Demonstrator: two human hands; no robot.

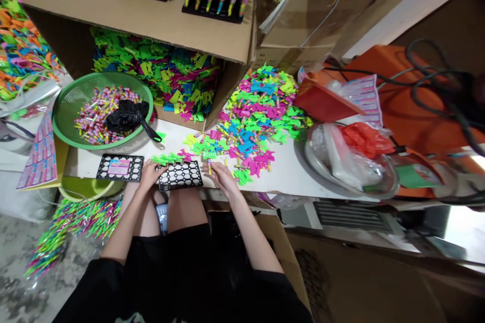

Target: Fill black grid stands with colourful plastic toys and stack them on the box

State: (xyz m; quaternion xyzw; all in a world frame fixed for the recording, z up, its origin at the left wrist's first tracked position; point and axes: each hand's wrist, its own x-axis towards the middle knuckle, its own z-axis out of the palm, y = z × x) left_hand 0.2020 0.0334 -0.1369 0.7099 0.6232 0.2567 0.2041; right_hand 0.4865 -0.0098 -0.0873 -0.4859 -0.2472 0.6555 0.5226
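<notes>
A black lattice rack [184, 181] lies at the table's front edge, over my lap. My left hand [150, 174] is closed on its left end, thumb on top. A row of green plastic pieces [166, 158] and a pink one stands along the rack's far side. Just right of the rack, my right hand [224, 178] pinches a small multicoloured tube [209, 166] upright between thumb and fingers. A green comb-like piece [208, 154] shows right above the tube; I cannot tell if they are joined. Left of my left hand lies another black rack [101, 167] with a pink-and-blue label [118, 166].
A heap of bright plastic pieces [261, 106] spreads behind my right hand. A green basket [60, 126] of small tubes stands left, a black bag on them. Behind is a carton [182, 30] with filled racks on top. A metal bowl [390, 184] of plastic bags sits right.
</notes>
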